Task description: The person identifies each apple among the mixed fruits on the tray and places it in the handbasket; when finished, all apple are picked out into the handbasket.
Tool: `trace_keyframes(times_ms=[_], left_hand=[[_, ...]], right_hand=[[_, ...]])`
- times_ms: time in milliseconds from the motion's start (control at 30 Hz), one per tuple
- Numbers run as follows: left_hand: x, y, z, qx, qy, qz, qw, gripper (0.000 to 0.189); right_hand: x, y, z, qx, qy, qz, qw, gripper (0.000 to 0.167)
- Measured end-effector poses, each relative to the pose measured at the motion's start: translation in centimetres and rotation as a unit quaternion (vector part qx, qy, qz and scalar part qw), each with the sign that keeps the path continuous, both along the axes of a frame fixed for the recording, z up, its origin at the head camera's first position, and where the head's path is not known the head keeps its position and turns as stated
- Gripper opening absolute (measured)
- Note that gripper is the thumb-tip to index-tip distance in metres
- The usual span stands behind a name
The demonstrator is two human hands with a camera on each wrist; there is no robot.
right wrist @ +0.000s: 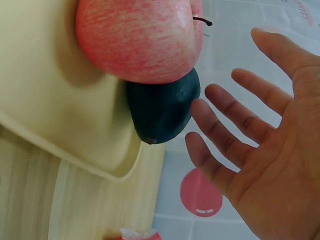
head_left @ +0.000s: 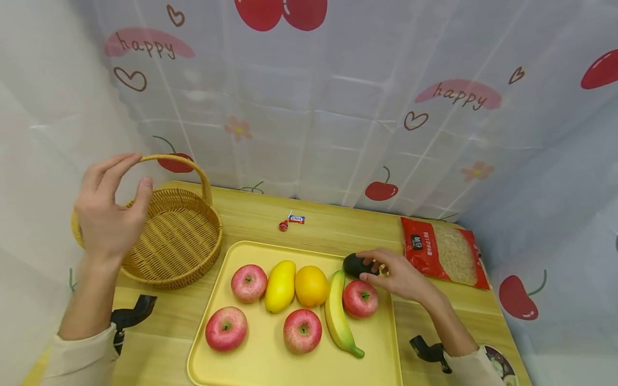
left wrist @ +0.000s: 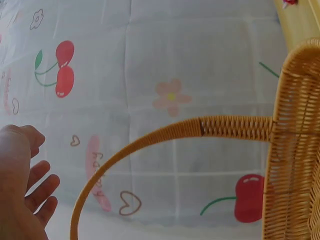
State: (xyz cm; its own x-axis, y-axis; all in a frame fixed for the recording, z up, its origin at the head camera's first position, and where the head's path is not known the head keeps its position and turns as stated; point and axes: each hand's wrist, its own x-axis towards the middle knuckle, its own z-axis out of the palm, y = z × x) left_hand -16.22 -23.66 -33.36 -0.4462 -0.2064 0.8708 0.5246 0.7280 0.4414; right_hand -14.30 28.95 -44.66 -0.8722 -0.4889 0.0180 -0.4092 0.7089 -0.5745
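My left hand point(head_left: 112, 206) is raised beside the arched handle point(head_left: 198, 169) of a wicker basket point(head_left: 176, 236). In the left wrist view the fingers stand apart from the handle point(left wrist: 145, 142), holding nothing. My right hand point(head_left: 398, 274) hovers at the far right corner of a yellow tray point(head_left: 347, 370), over a dark avocado point(head_left: 356, 266). In the right wrist view its fingers are spread, and one fingertip lies close to the avocado point(right wrist: 162, 107); whether it touches, I cannot tell. A red apple point(head_left: 360, 299) sits against the avocado, with a banana point(head_left: 338, 313) to its left.
Several more apples point(head_left: 302, 331), a mango point(head_left: 280, 287) and an orange point(head_left: 311, 286) lie on the tray. Behind it are a lollipop point(head_left: 284, 225) and a small wrapped sweet point(head_left: 296, 219). A red food bag point(head_left: 444, 252) lies to the right. A printed curtain point(head_left: 309, 134) hangs behind the table.
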Motion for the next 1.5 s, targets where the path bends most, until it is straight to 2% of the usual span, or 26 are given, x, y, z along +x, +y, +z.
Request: trace_keyframes(times_ms=[67,133,300,567,733,867,1133,1267,1433,1500], left_hand=[[0.0,-0.7,0.0,0.002,-0.003,0.010,0.9999,0.033],[-0.4,-1.7,-0.4,0.003,-0.001,0.016,0.9999,0.033],[-0.6,-2.6,-0.9,0.017,0.012,0.009,0.9997,0.034],[0.2,-3.2,-0.5,0.046,0.002,-0.003,0.9989,0.030],[0.5,-3.8,-0.9,0.060,-0.008,-0.006,0.9981,0.024],[0.4,-4.3,-1.5,0.077,0.005,-0.011,0.9970,0.018],[0.2,-4.7,-2.4,0.117,0.033,0.004,0.9926,0.015],[0.2,-5.0,-2.8,0.143,0.038,-0.013,0.9889,0.014],[0.1,-5.4,-3.6,0.196,0.050,-0.071,0.9769,0.014],[0.1,-5.7,-3.8,0.210,0.050,-0.084,0.9728,0.015]], right_hand=[[0.1,0.1,0.0,0.004,-0.009,0.004,0.9999,0.052],[0.3,0.3,0.0,0.010,-0.016,0.008,0.9998,0.051],[0.4,0.6,-0.1,0.017,-0.031,0.018,0.9992,0.049],[0.5,0.8,-0.4,0.020,-0.071,0.022,0.9971,0.053],[0.8,0.8,-0.7,0.009,-0.109,0.027,0.9936,0.055],[1.1,0.8,-1.0,0.010,-0.131,0.037,0.9907,0.054],[1.6,0.9,-1.2,0.027,-0.126,0.043,0.9908,0.050],[1.7,1.0,-1.4,0.036,-0.123,0.046,0.9907,0.054],[1.9,0.9,-1.5,0.026,-0.142,0.045,0.9885,0.059],[2.0,0.8,-1.5,0.021,-0.154,0.042,0.9870,0.060]])
